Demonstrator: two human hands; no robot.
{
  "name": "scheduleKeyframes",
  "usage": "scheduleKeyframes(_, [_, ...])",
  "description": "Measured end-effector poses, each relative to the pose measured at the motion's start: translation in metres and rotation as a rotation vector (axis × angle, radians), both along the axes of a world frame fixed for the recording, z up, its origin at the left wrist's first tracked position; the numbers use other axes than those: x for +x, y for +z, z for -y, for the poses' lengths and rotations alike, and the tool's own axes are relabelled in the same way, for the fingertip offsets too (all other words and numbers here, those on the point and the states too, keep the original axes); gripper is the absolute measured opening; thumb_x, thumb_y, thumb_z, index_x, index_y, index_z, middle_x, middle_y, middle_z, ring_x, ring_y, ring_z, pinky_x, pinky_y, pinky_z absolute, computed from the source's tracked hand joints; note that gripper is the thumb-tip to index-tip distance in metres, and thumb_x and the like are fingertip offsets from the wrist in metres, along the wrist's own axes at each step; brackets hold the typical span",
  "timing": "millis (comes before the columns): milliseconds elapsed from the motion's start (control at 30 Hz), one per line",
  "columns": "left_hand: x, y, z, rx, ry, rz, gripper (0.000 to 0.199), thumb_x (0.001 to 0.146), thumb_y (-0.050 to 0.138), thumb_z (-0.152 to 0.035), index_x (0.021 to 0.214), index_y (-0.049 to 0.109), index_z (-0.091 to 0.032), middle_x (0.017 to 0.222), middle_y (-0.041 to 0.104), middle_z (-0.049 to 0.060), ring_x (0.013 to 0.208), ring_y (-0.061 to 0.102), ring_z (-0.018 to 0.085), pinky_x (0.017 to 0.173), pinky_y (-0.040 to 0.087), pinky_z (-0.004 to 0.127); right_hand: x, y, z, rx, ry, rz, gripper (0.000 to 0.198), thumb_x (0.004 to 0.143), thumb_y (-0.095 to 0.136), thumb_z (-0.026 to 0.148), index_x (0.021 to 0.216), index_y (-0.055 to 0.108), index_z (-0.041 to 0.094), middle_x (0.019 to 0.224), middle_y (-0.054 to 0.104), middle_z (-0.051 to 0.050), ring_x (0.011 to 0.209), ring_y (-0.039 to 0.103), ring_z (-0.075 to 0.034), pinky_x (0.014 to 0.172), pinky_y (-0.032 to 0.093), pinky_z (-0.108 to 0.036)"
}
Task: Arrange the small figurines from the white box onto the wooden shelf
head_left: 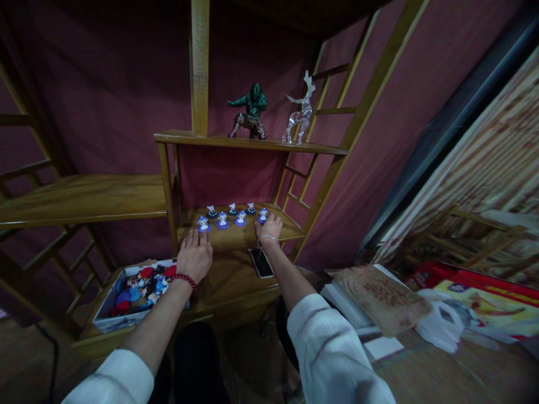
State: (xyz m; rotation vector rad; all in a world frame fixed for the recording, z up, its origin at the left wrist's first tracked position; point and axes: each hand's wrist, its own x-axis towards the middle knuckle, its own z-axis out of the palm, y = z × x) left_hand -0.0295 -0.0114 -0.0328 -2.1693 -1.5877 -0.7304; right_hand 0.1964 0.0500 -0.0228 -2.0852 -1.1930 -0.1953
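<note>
On the low wooden shelf [231, 238], small purple-and-white figurines on round purple bases stand in a front row. My right hand [270, 229] has its thumb and fingers around the rightmost purple figurine [263, 214]. My left hand [195, 253] lies with fingers stretched out at the shelf's front edge, its fingertips by the base of the leftmost purple figurine [203, 223]. Between the hands are two more, a purple figurine [222, 220] and its neighbour [240, 217]. Behind them stand three dark-based figurines, one in the middle [232, 209].
A phone [261, 263] lies on the lower ledge under my right wrist. An open box [122, 322] of mixed figurines sits at lower left. Above, a green crouching figure [251, 109] and a clear deer [300, 115] stand on the upper shelf [252, 143]. Papers and packages [379, 297] are at right.
</note>
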Motion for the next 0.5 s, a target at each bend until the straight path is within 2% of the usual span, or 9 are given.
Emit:
scheduleKeyframes(200, [0.001, 0.000, 0.000, -0.002, -0.005, 0.015, 0.043, 0.082, 0.029, -0.024, 0.116, 0.047, -0.005, 0.117, 0.052, 0.020, 0.114, 0.043, 0.027, 0.094, 0.029, 0.041, 0.007, 0.004, -0.009, -0.134, -0.013, 0.011, 0.051, 0.066, 0.059, 0.035, 0.106, 0.046, 0.007, 0.105, 0.052, -0.018, 0.102, 0.043, -0.027, 0.085, 0.027, -0.034])
scheduleKeyframes(500, [0.001, 0.001, 0.000, -0.006, -0.004, 0.032, 0.043, 0.082, 0.029, -0.025, 0.117, 0.046, -0.007, 0.118, 0.051, 0.019, 0.114, 0.042, 0.026, 0.094, 0.029, 0.042, 0.011, 0.008, -0.015, -0.225, -0.008, 0.021, 0.052, 0.067, 0.059, 0.041, 0.104, 0.049, 0.008, 0.105, 0.055, -0.017, 0.103, 0.044, -0.028, 0.083, 0.030, -0.033])
